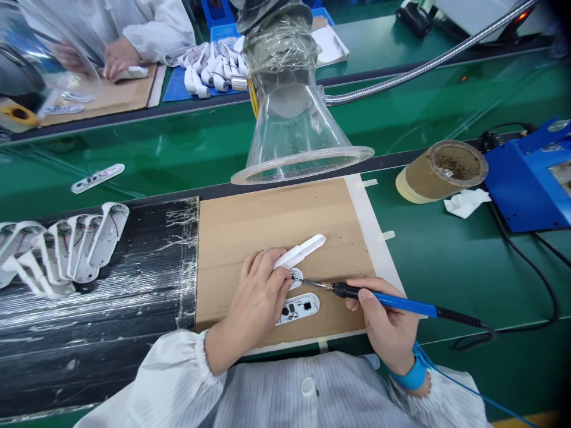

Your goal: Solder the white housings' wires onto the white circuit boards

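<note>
My right hand (388, 324) grips a blue-handled soldering iron (404, 303) like a pen, its tip pointing left. That tip reaches the end of a small white circuit board (296, 277); whether it touches is too small to tell. My left hand (261, 297) is closed over a slim white plastic housing (306, 250), thumb and fingertips at the board near the iron's tip. Most of that board is hidden beneath the fingers. Closer to me, a second white circuit board (301, 308) with black components lies on the cardboard sheet (241, 229), partly covered by my left hand.
White housings (104, 238) with wires lie on a black-wrapped surface (134, 309) at left. A clear fume hood (298, 137) hangs ahead. At right stand a cardboard tube (417, 181), crumpled tissue (466, 203) and a blue soldering station (521, 184). Across, a co-worker's hand (121, 57) handles a housing.
</note>
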`<action>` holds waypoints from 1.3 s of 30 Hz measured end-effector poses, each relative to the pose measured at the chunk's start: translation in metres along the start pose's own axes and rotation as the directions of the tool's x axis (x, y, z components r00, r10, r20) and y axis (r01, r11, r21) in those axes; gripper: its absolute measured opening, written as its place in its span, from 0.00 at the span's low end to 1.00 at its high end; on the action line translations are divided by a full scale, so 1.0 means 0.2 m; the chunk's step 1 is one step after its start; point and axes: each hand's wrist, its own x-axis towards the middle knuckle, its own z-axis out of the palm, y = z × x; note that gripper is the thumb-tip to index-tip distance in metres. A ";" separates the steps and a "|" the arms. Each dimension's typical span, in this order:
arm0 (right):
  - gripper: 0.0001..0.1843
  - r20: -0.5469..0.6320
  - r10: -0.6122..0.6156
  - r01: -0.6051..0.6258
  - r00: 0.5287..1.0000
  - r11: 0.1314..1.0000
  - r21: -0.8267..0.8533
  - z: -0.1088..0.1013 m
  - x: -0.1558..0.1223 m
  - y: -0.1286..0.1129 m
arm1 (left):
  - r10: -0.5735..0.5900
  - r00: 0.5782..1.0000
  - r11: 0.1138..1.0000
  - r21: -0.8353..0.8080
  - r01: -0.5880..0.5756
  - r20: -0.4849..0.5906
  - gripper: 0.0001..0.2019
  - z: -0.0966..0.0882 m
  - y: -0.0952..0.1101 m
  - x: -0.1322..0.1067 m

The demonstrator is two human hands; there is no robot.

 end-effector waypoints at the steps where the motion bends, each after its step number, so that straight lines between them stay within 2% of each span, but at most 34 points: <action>1: 0.08 -0.002 -0.001 0.001 1.000 1.000 -0.001 0.00 0.00 0.00 | 0.002 1.000 1.000 0.004 -0.002 0.000 0.06 0.00 0.00 0.00; 15: 0.08 -0.020 0.009 -0.009 1.000 1.000 0.007 0.01 0.00 -0.01 | 0.035 0.999 0.995 0.097 -0.033 -0.015 0.06 0.00 0.01 0.00; 39: 0.08 -0.024 0.023 -0.023 0.999 1.000 0.011 -0.01 0.00 0.03 | 0.043 0.999 0.995 0.089 -0.043 0.008 0.06 -0.01 0.02 0.01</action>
